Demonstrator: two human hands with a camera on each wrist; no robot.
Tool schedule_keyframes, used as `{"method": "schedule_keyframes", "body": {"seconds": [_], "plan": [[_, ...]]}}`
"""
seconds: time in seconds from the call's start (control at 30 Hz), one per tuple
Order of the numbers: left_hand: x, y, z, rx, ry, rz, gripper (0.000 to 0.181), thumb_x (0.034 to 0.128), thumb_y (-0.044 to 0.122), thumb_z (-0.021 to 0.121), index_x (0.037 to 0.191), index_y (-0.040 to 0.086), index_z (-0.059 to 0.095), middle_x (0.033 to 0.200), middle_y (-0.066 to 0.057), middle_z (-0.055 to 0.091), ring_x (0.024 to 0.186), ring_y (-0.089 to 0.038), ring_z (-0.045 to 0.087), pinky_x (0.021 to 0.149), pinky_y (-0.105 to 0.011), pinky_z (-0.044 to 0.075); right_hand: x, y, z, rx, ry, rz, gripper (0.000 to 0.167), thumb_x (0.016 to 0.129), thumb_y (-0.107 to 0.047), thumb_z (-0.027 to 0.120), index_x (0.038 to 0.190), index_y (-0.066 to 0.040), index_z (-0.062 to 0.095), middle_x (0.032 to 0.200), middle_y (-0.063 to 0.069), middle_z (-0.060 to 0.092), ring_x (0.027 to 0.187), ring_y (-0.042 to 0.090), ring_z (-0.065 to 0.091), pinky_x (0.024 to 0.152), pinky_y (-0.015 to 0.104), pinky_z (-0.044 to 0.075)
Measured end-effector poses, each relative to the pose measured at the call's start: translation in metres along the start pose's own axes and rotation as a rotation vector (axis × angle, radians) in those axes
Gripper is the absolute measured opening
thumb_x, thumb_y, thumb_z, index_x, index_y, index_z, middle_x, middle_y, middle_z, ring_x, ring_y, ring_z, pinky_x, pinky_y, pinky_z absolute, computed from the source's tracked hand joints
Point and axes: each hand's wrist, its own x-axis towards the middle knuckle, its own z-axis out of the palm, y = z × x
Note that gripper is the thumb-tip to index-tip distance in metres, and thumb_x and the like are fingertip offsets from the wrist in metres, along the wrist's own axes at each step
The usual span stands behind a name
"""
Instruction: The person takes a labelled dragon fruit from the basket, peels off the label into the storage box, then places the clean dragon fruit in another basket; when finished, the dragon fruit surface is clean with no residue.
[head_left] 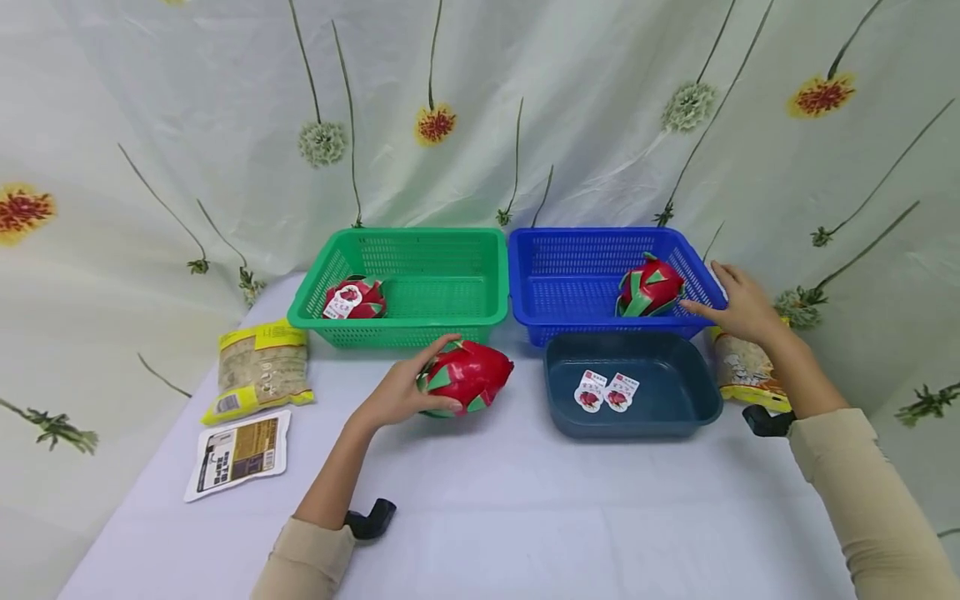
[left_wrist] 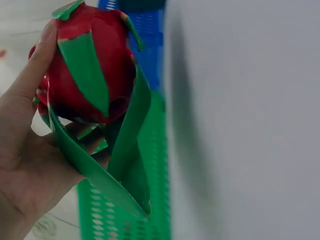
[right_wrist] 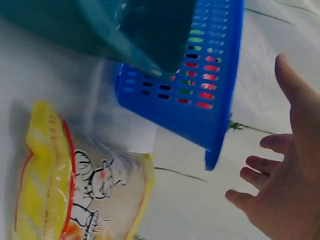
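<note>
My left hand grips a red dragon fruit with green scales, in front of the green basket. In the left wrist view the thumb lies along the fruit's side, and long green leaf tips hang below it. My right hand is at the right rim of the blue basket, fingers spread and holding nothing. Inside that basket, close to the thumb, lies another dragon fruit. At the left end of the green basket sits a third dragon fruit with a label on it.
A dark teal tray holds two dragon fruit labels. On the left lie a yellow bag and a white flat packet. Another yellow bag is beyond the tray's right end. A flowered curtain hangs behind.
</note>
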Motion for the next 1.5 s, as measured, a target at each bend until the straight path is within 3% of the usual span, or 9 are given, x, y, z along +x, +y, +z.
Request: {"method": "schedule_keyframes", "body": {"seconds": [0.17, 0.4, 0.57, 0.77, 0.97, 1.1, 1.3, 1.4, 1.5], "plan": [[0.042, 0.043, -0.014, -0.049, 0.058, 0.055, 0.088, 0.0744, 0.034, 0.077, 0.144, 0.039, 0.024, 0.133, -0.009, 0.046, 0.116, -0.027, 0.046, 0.079, -0.039, 0.051, 0.009, 0.012, 0.008, 0.072, -0.17, 0.069, 0.104, 0.084, -0.057, 0.052, 0.143, -0.001, -0.015, 0.145, 0.03, -0.018, 0.129, 0.055, -0.007, 0.092, 0.073, 0.012], [0.118, 0.095, -0.01, -0.086, 0.225, 0.149, 0.09, 0.0777, 0.029, 0.075, 0.146, 0.038, 0.018, 0.124, -0.011, 0.05, 0.102, -0.022, 0.053, 0.074, -0.032, 0.049, 0.011, 0.019, 0.019, 0.206, -0.239, 0.101, 0.111, 0.083, -0.055, 0.055, 0.139, 0.004, -0.021, 0.144, 0.034, -0.015, 0.129, 0.054, -0.005, 0.095, 0.071, 0.012], [0.181, 0.103, 0.013, -0.096, 0.356, 0.099, 0.087, 0.0793, 0.032, 0.073, 0.148, 0.032, 0.018, 0.14, -0.006, 0.041, 0.12, -0.019, 0.045, 0.082, -0.031, 0.049, 0.012, 0.019, 0.023, 0.24, -0.198, 0.105, 0.114, 0.081, -0.057, 0.057, 0.14, 0.002, -0.02, 0.145, 0.03, -0.016, 0.131, 0.051, -0.007, 0.096, 0.07, 0.01], [0.24, 0.082, 0.06, -0.266, 0.417, -0.12, 0.088, 0.0778, 0.04, 0.072, 0.147, 0.035, 0.018, 0.143, -0.005, 0.037, 0.127, -0.021, 0.037, 0.089, -0.037, 0.046, 0.015, 0.019, 0.025, 0.242, -0.195, 0.138, 0.112, 0.081, -0.057, 0.056, 0.14, -0.001, -0.021, 0.145, 0.028, -0.02, 0.131, 0.05, -0.01, 0.096, 0.07, 0.01], [0.26, 0.054, 0.101, -0.318, 0.389, -0.269, 0.085, 0.0789, 0.033, 0.073, 0.147, 0.033, 0.021, 0.14, -0.008, 0.04, 0.129, -0.025, 0.035, 0.096, -0.041, 0.041, 0.013, 0.021, 0.03, 0.24, -0.163, 0.151, 0.113, 0.08, -0.059, 0.057, 0.141, -0.004, -0.021, 0.147, 0.025, -0.019, 0.132, 0.049, -0.007, 0.096, 0.069, 0.013], [0.269, 0.041, 0.113, -0.232, 0.302, -0.365, 0.084, 0.0794, 0.028, 0.073, 0.146, 0.036, 0.023, 0.137, -0.007, 0.043, 0.13, -0.027, 0.033, 0.097, -0.041, 0.04, 0.013, 0.024, 0.033, 0.226, -0.146, 0.143, 0.113, 0.08, -0.06, 0.056, 0.141, -0.005, -0.021, 0.147, 0.025, -0.018, 0.133, 0.049, -0.006, 0.096, 0.068, 0.014], [0.289, 0.008, 0.128, -0.056, 0.176, -0.432, 0.085, 0.0738, 0.038, 0.077, 0.142, 0.042, 0.026, 0.136, -0.004, 0.042, 0.126, -0.029, 0.034, 0.091, -0.039, 0.045, 0.013, 0.024, 0.036, 0.229, -0.138, 0.143, 0.112, 0.08, -0.059, 0.056, 0.141, -0.005, -0.021, 0.148, 0.024, -0.018, 0.133, 0.049, -0.006, 0.096, 0.069, 0.013], [0.288, 0.02, 0.126, -0.024, 0.1, -0.545, 0.083, 0.0779, 0.025, 0.075, 0.144, 0.034, 0.026, 0.139, -0.008, 0.04, 0.128, -0.03, 0.033, 0.094, -0.041, 0.043, 0.014, 0.024, 0.035, 0.231, -0.137, 0.14, 0.112, 0.081, -0.057, 0.057, 0.141, -0.004, -0.02, 0.148, 0.025, -0.017, 0.133, 0.049, -0.005, 0.097, 0.069, 0.013], [0.29, 0.023, 0.124, -0.048, 0.05, -0.589, 0.084, 0.0778, 0.023, 0.076, 0.145, 0.034, 0.025, 0.14, -0.009, 0.038, 0.128, -0.03, 0.033, 0.094, -0.042, 0.043, 0.014, 0.024, 0.034, 0.23, -0.13, 0.139, 0.111, 0.081, -0.057, 0.057, 0.141, -0.003, -0.02, 0.148, 0.025, -0.016, 0.133, 0.049, -0.004, 0.097, 0.068, 0.013]]}}
